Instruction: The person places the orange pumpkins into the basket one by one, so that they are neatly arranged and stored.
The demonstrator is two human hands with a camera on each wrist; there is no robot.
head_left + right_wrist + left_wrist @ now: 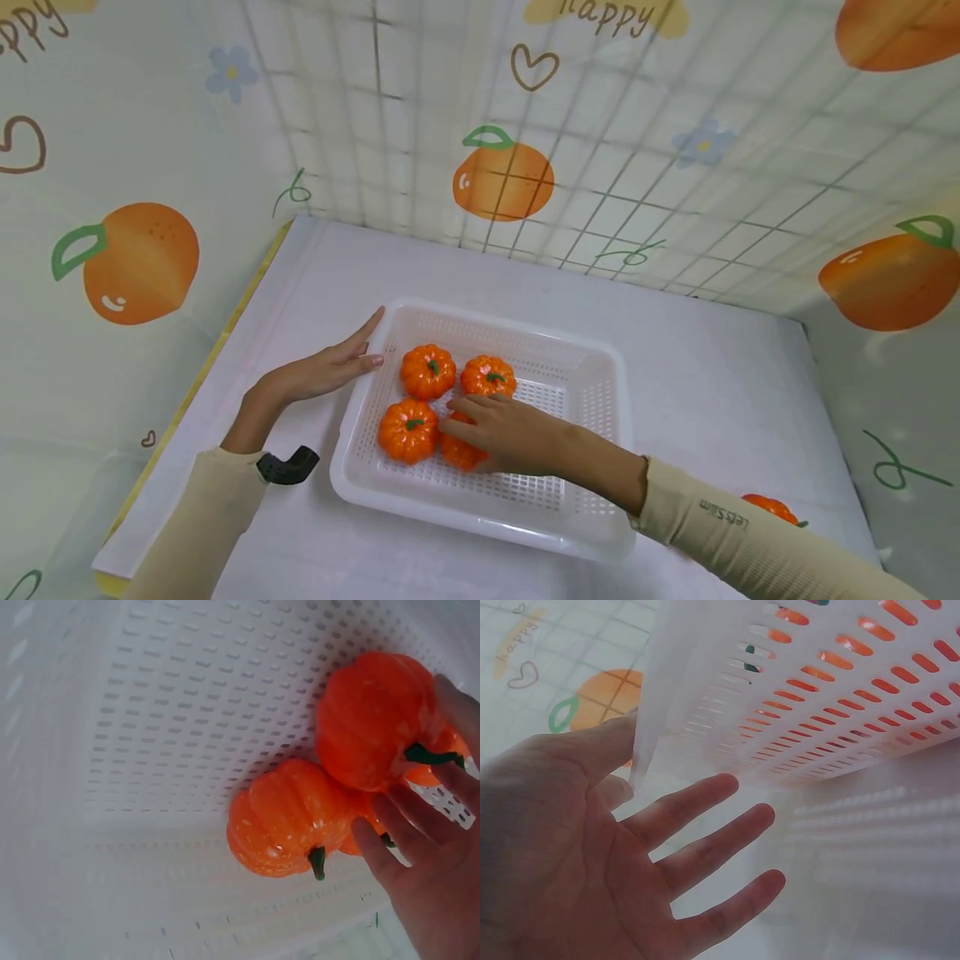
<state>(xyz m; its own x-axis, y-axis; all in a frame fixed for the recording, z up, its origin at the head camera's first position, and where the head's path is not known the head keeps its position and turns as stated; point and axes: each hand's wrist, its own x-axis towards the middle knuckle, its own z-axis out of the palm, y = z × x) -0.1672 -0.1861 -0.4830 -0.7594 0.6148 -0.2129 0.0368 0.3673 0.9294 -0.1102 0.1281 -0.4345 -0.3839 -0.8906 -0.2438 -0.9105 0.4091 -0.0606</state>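
Several orange toy pumpkins with green stems sit in a white plastic basket (555, 537); two of them, a far left pumpkin (427, 372) and a near left pumpkin (407, 431), show whole. My right hand (517, 433) reaches into the basket over another pumpkin (379, 720), partly covering it in the head view. Its fingers are spread and nearly straight beside that pumpkin, the thumb at its side. At the basket's left end my left hand (322, 372) touches the rim, with several fingers extended loosely along the outside (645, 862).
One more pumpkin (771, 507) lies on the white table (712, 375) at the right, partly behind the right sleeve (735, 525). A black strap piece (288, 467) is on the left wrist. Printed curtains (420, 100) over a wire grid enclose the table.
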